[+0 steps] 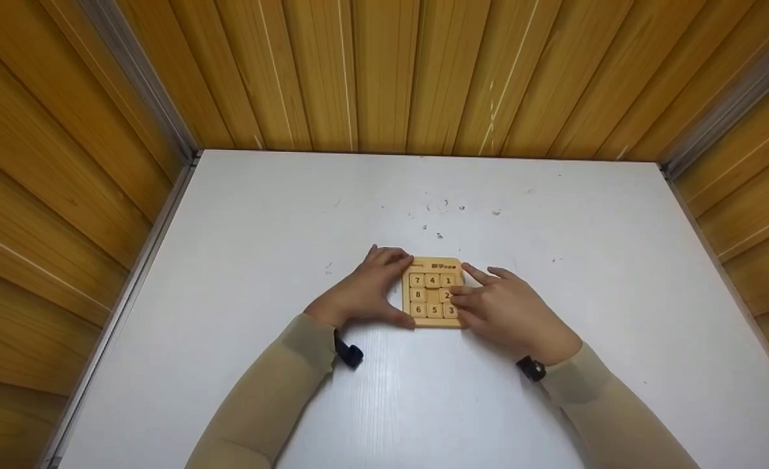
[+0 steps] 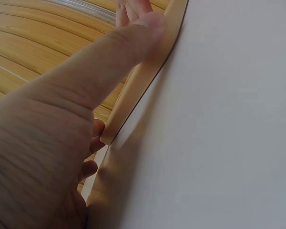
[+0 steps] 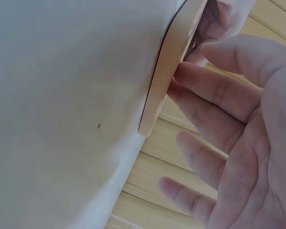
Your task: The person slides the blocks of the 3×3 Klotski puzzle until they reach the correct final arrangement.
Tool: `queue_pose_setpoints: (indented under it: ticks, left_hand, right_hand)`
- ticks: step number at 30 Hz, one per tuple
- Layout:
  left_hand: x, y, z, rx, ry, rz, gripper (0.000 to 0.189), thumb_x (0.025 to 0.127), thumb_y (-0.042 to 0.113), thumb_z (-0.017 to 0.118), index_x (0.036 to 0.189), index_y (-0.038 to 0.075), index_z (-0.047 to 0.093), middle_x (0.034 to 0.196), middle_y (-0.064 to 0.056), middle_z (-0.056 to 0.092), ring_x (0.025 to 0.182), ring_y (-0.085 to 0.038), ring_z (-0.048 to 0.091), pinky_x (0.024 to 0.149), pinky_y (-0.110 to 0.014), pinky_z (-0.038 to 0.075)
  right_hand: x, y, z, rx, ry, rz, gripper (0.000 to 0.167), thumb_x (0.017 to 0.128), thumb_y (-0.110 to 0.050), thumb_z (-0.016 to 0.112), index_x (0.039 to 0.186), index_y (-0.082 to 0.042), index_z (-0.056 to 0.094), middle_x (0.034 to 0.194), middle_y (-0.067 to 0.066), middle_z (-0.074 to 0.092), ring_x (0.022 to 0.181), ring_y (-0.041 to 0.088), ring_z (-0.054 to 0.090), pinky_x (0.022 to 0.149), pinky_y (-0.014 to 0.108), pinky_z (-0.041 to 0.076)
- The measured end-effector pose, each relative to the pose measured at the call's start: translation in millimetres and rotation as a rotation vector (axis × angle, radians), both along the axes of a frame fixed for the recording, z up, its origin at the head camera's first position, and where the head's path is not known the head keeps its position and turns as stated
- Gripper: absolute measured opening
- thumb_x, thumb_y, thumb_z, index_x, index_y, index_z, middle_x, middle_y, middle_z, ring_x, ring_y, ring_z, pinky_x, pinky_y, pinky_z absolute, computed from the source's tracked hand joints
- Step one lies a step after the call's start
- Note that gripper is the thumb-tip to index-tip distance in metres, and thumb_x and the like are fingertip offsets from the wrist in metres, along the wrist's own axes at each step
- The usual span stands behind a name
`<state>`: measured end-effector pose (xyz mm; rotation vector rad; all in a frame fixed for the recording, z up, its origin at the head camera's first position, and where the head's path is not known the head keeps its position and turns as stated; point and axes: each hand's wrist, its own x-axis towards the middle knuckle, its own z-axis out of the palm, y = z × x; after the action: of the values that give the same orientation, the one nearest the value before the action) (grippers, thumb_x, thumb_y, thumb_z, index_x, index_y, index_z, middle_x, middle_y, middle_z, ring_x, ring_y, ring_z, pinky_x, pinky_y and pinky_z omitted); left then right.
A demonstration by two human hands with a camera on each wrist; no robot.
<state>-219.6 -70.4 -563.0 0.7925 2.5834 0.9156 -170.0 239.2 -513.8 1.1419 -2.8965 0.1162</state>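
A wooden sliding number puzzle [image 1: 433, 322] lies flat on the white table. Its tiles read 7, 4, 1 along the top, 8 and 2 in the middle row, and 6, 5, 3 along the bottom, with a gap at the centre. My left hand [image 1: 368, 290] holds the puzzle's left side, thumb at the lower corner and fingers at the upper one. The fingertips of my right hand [image 1: 511, 312] touch the number 2 tile [image 1: 446, 296] at the right. The left wrist view shows the thumb against the puzzle's edge [image 2: 133, 90]; in the right wrist view, extended fingers reach over its edge [image 3: 157, 86].
Small dark marks [image 1: 439, 235] dot the white table [image 1: 280, 215] beyond the puzzle. Wood-plank walls [image 1: 384, 78] enclose the table at the back and both sides. Black straps [image 1: 350, 355] sit on the wrists.
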Motion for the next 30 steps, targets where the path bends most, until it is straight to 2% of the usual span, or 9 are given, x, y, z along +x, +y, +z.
queue_pose_setpoints:
  ticks: [9, 17, 24, 30]
  left_hand:
    - [-0.6, 5.6, -0.5, -0.027, 0.015, -0.014, 0.140, 0.071, 0.063, 0.104, 0.180, 0.014, 0.031, 0.182, 0.000, 0.035, 0.179, -0.039, 0.007, 0.148, -0.052, 0.008]
    - [1.9, 2.4, -2.2, -0.030, 0.003, -0.011, 0.140, 0.071, 0.063, 0.103, 0.180, 0.013, 0.030, 0.184, -0.001, 0.033, 0.180, -0.039, 0.006, 0.148, -0.053, 0.004]
    - [-0.3, 1.9, 1.0, -0.042, 0.017, -0.017, 0.141, 0.072, 0.065, 0.103, 0.180, 0.012, 0.030, 0.183, 0.000, 0.035, 0.180, -0.028, 0.011, 0.148, -0.049, 0.000]
    - [-0.9, 2.1, 1.3, -0.040, 0.029, -0.007, 0.141, 0.070, 0.065, 0.103, 0.179, 0.012, 0.032, 0.183, -0.002, 0.036, 0.179, -0.035, 0.012, 0.148, -0.049, 0.005]
  right_hand:
    - [3.2, 5.8, -1.9, -0.004, -0.029, -0.061, 0.033, 0.112, -0.041, 0.070, 0.136, -0.025, 0.084, 0.142, -0.009, 0.080, 0.162, 0.028, 0.055, 0.131, 0.062, 0.048]
    - [6.8, 2.9, -1.6, -0.003, -0.009, -0.059, 0.032, 0.111, -0.040, 0.071, 0.136, -0.025, 0.084, 0.140, -0.009, 0.081, 0.161, 0.028, 0.056, 0.131, 0.061, 0.048]
    - [5.6, 1.4, 0.5, -0.024, 0.069, 0.028, 0.030, 0.108, -0.039, 0.076, 0.131, -0.024, 0.087, 0.134, -0.009, 0.084, 0.157, 0.028, 0.060, 0.129, 0.059, 0.050]
    - [7.9, -4.0, 1.3, -0.040, 0.055, 0.100, 0.031, 0.107, -0.038, 0.075, 0.132, -0.023, 0.086, 0.133, -0.012, 0.084, 0.155, 0.027, 0.063, 0.127, 0.058, 0.052]
